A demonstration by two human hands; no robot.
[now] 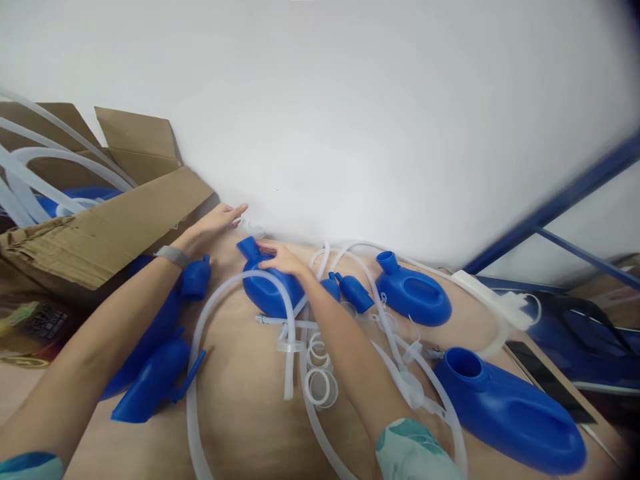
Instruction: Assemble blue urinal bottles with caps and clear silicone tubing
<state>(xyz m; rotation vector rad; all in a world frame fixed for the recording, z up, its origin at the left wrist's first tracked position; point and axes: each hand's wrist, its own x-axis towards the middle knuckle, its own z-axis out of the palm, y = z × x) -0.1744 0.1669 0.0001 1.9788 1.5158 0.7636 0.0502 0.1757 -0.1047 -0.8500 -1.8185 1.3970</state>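
Note:
My right hand (pixel 283 259) grips a blue plastic urinal bottle (pixel 270 293) near its neck, with the fingers on the far side. My left hand (pixel 220 219) reaches out by the wall, its fingers stretched towards some small clear plastic pieces (pixel 256 231). Whether it touches them is hard to see. A translucent hose (pixel 200 340) arches in front of the held bottle, its end hanging through a clear clip (pixel 291 346). Small blue spouted funnel pieces (pixel 355 293) lie right of my right forearm. Another blue funnel piece (pixel 196 277) sits beside my left forearm.
Clear plastic rings (pixel 321 387) lie mid-table. Two more blue bottles (pixel 415 297) stand at right, the nearer (pixel 515 413) by a dark phone-like slab (pixel 550 380). An open cardboard box (pixel 145 213) with hoses stands at left. A white power strip (pixel 493 300) lies near the blue frame (pixel 555 200).

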